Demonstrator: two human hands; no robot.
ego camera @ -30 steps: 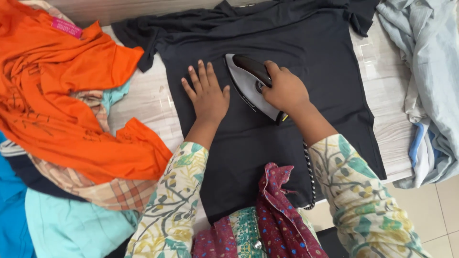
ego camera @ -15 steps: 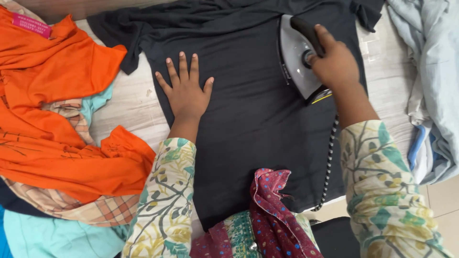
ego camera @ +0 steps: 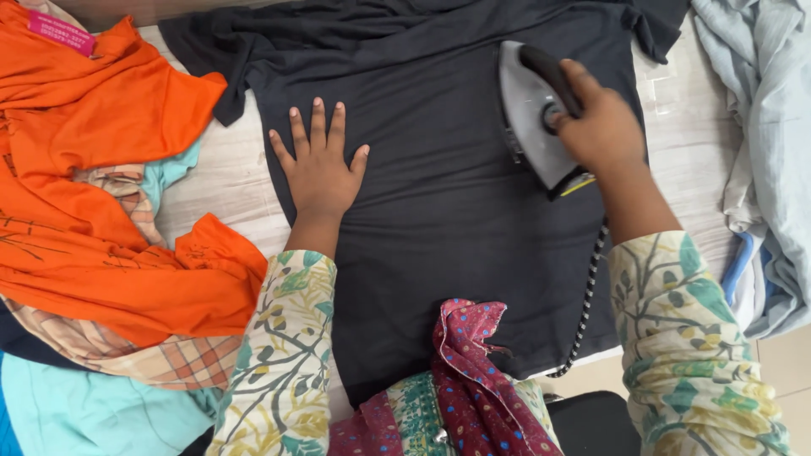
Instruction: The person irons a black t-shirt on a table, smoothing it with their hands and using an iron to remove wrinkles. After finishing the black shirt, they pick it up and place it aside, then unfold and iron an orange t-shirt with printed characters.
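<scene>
The right hand (ego camera: 601, 127) grips the iron (ego camera: 532, 114), pressing the black shirt's (ego camera: 439, 203) far right. The left hand (ego camera: 319, 169), fingers spread, holds it flat. Ironing is midway, I judge; the near cloth calls for slow, even strokes.

Cream sleeves (ego camera: 279, 355) printed with green and yellow leaves; maroon dotted scarf (ego camera: 477, 380) at the chest.

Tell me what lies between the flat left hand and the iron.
In the head view, only smooth fabric of the dark t-shirt lies between the left hand and the iron, which the right hand grips; nothing else sits there.
</scene>
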